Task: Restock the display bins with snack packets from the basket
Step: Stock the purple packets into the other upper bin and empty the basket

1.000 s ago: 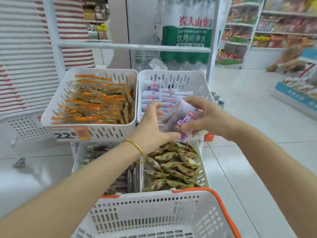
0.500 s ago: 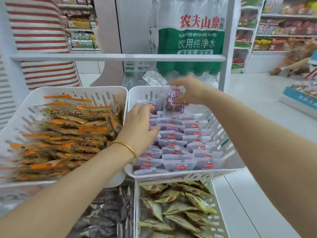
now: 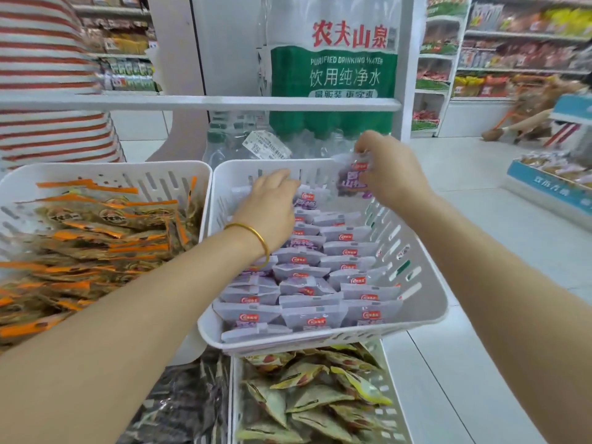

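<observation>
My left hand [image 3: 272, 203] reaches forward palm-down, fingers [image 3: 285, 176] bent, tips hidden; my right hand [image 3: 389, 174], raised beside it, pinches a small purple plastic snack packet [image 3: 354, 182].

The one camera is riding on the person's head, looking forward and steeply down. It is hovering close over the display bin [image 3: 426, 293], which is filling the middle of the view. The water pack [image 3: 333, 75] is standing straight ahead behind it. The wide lens is bending the edges, and the far shelves [image 3: 525, 36] are blurring, perhaps from head motion.
</observation>
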Motion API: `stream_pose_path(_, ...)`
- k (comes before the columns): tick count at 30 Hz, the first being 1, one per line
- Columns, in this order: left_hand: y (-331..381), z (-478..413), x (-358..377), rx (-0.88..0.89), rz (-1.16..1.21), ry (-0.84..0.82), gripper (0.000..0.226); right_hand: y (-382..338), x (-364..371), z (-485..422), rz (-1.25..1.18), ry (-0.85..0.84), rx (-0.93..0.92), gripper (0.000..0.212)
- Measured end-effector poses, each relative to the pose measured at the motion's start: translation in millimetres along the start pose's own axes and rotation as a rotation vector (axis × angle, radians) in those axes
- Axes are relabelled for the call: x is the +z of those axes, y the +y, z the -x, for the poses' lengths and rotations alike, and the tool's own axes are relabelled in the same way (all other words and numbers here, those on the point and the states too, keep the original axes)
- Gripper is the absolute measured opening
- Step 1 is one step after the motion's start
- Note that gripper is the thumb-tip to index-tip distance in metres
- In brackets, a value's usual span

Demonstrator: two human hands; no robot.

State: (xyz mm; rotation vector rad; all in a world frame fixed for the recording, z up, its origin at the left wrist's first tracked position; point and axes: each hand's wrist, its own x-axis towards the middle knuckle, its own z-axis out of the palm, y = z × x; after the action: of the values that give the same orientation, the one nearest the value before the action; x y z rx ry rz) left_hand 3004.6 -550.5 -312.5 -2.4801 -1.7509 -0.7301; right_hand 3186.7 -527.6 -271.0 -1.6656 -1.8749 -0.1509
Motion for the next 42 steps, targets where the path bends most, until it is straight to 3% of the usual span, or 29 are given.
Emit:
stream_pose_path(5,-6.0,-12.2,14.3,0.027,-0.24,-0.174,0.052,-1.6,34.6,2.7,0.003,-0.116,0.035,0.04)
stream_pose_path(9,-22.2,-8.8,16.2,0.009,-0.319,-0.175,0.055,-0.6,55.9,-2.1,-0.09,-0.25,0.049,0.038)
stream_pose_path(17,-19.1,-2.4,10.3,-0.018,-0.242,-0.175,0.052,3.4,48.6,-4.0,-0.103,-0.442,0.119,0.036)
stream_pose_path(19,-10.8,11.9,-2.3,-0.018,-0.167,-0.116,0.047,0.4,31.2,5.4,-0.114,-0.431,0.124,0.047)
stream_pose_path(22,6.1,59.3,-26.5,0.027,-0.051,-0.035,0.047,-4.8,-4.2,43.2,-0.15,-0.271,0.124,0.06)
stream_pose_path(26,34.3,161.7,-55.5,0.089,0.115,0.03,0.058,-18.0,-42.7,126.4,-0.503,-0.151,0.159,0.063)
stream_pose_path(29,56.2,247.8,-59.5,0.036,0.202,-0.083,0.046,-39.6,-53.2,205.7,-0.751,-0.185,0.21,0.051)
stream_pose_path(31,65.1,302.6,-51.4,-0.012,0.225,-0.215,0.039,-50.1,-45.4,259.5,-0.787,-0.283,0.231,0.046)
stream_pose_path(37,63.5,425.3,-22.5,-0.155,0.116,-0.703,0.037,-45.0,17.0,409.3,-0.577,-0.967,0.235,0.034)
stream_pose_path(40,56.9,458.2,-14.2,-0.15,0.022,-0.814,0.037,-32.2,45.8,463.9,-0.427,-1.206,0.237,0.032)
stream_pose_path(42,54.9,470.8,-10.4,-0.148,-0.013,-0.853,0.036,-23.5,63.9,489.8,-0.243,-1.307,0.113,0.035)
